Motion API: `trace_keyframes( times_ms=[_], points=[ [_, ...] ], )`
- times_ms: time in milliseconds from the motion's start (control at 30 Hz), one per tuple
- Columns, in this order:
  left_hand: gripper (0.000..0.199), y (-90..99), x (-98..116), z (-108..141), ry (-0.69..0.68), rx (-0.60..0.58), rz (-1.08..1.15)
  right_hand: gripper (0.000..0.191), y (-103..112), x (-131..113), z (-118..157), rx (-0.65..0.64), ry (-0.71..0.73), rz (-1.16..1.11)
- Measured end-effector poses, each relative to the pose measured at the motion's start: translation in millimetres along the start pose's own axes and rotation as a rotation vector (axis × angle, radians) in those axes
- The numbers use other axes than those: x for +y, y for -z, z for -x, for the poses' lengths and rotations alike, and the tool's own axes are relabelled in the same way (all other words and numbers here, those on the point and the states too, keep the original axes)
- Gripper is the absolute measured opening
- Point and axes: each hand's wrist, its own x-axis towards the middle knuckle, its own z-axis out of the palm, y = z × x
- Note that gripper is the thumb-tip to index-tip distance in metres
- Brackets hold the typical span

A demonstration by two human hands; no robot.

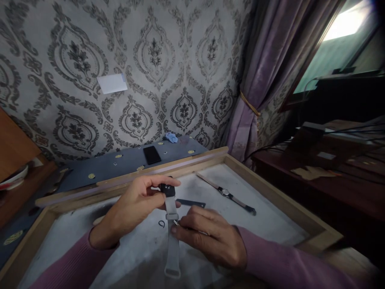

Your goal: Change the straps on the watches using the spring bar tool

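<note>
A smartwatch [168, 190] with a dark square case is pinched between the thumb and fingers of my left hand [129, 206]. Its pale grey band [173, 251] hangs down toward me and ends in a loop. My right hand [213, 237] is closed around a thin tool with a shiny metal tip [175, 222]. That tip meets the band just below its keeper; the rest of the tool is mostly hidden by my fingers, so its kind is unclear. Left of the band lies a small black loop [161, 224]. Behind my right hand is a dark flat strip [192, 203].
A wood-framed tray [261, 180] with a whitish base lies under my hands. Inside it, to the right, rests a slim wristwatch [225, 192]. Beyond the frame, a black phone [152, 155] and a crumpled blue cloth [171, 137] lie on a dark patterned cover.
</note>
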Motion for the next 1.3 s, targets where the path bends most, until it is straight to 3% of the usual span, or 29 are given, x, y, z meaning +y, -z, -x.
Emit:
trace_keyframes(
  times_ms=[167,1067,1300],
  points=[
    [0.034,0.6,-1.9,-0.1,-0.008,-0.014,0.034,0.020,3.4,-2.7,-2.9,-0.061,-0.030,-0.037],
    [0.037,0.3,2.3,0.7,-0.023,-0.006,-0.011,0.022,-2.6,1.7,-0.2,0.010,0.025,-0.016],
    [0.031,0.4,-0.2,-2.0,-0.028,-0.010,0.016,0.021,2.0,0.8,-2.1,-0.046,0.023,-0.028]
  ],
)
